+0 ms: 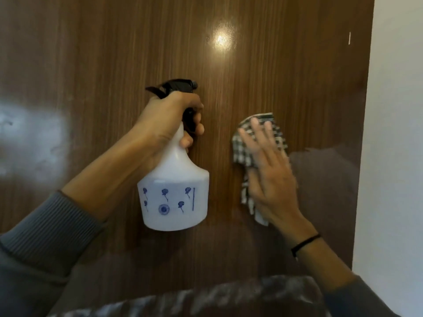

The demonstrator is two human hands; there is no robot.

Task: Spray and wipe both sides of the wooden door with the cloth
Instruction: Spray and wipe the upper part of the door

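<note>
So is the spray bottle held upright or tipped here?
Upright. The spray bottle hangs from the left hand with its black trigger head on top and base at the bottom, nozzle aimed toward the wooden door.

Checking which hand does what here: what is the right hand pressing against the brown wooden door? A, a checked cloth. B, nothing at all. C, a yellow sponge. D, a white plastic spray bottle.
A: the right hand lies flat on the checked cloth against the brown wooden door.
</note>
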